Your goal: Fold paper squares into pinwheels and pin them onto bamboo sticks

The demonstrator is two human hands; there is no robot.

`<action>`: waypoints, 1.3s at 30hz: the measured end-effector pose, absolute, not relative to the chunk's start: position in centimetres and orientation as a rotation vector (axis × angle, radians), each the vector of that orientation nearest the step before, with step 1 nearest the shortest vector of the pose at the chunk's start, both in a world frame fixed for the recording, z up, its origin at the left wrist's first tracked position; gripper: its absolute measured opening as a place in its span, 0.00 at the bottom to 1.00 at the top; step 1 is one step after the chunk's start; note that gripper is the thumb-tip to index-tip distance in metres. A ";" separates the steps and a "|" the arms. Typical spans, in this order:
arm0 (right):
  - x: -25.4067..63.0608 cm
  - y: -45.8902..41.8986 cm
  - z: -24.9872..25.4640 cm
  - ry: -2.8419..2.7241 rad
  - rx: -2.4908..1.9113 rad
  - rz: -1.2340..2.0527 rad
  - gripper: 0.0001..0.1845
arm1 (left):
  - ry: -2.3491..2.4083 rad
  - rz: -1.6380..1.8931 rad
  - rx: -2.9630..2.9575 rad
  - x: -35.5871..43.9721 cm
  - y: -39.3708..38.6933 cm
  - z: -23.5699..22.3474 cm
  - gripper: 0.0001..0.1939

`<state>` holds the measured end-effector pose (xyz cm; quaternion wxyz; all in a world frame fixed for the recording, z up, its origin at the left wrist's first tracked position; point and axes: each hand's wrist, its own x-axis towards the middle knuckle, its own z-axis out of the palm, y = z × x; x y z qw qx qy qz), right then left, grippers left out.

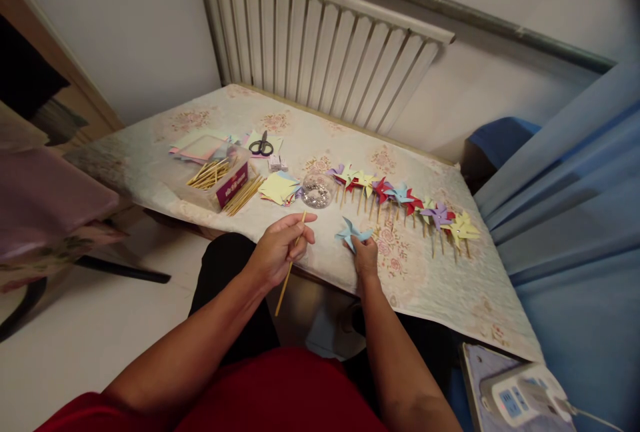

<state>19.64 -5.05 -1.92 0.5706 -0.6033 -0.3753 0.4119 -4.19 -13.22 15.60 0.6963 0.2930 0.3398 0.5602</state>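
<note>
My left hand (285, 245) is closed around a thin wooden stick (285, 289), which slants with its lower end past the table's front edge. In my right hand (367, 257) is a light blue paper pinwheel (351, 233), pinched at its near side just above the tablecloth. The stick and the pinwheel are apart from each other. Beyond my hands stands a round clear dish of small shiny pins (317, 192). To its left lies a stack of cut paper squares (280, 187), the top ones pale yellow.
Finished pinwheels on sticks (400, 195) lie in a row on the right. At the left are a plastic box of sticks (213, 175), loose sticks (244, 197), black-handled scissors (262, 145) and small boxes (277, 163). A radiator (320, 39) runs behind the table; a blue curtain (565, 219) hangs right.
</note>
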 end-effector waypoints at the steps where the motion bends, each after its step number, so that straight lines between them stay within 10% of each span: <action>1: 19.6 -5.1 -1.9 -0.881 -1.419 0.965 0.14 | 0.762 1.250 0.654 -4.2 -13.2 15.5 0.17; 39: 19.7 -5.1 -2.0 -0.926 -1.418 0.931 0.14 | 0.832 1.255 0.728 -4.0 -13.2 15.4 0.12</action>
